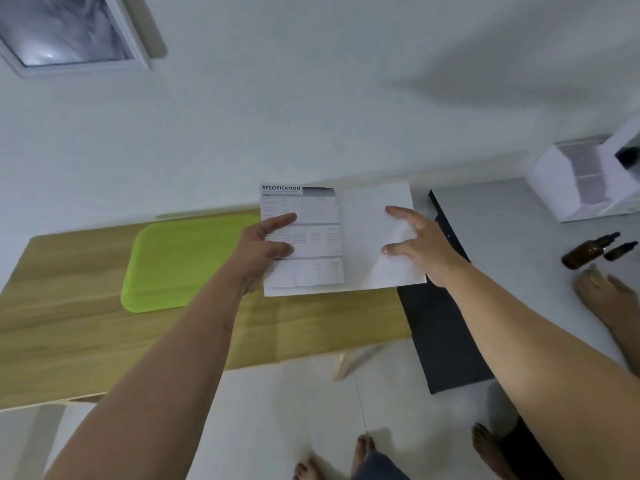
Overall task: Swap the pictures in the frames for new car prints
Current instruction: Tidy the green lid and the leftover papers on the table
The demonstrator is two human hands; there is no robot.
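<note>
Forward: left hand, right hand, paper

Fig. 1. The low wooden table before me, taken as the reference. (a) Lime-green tray, lying flat on the table's far half. (b) Two amber dropper bottles, one larger and one smaller, on their sides on the pale floor, well right of the table. (c) Open white box, beyond the bottles, against the white wall behind the table.
</note>
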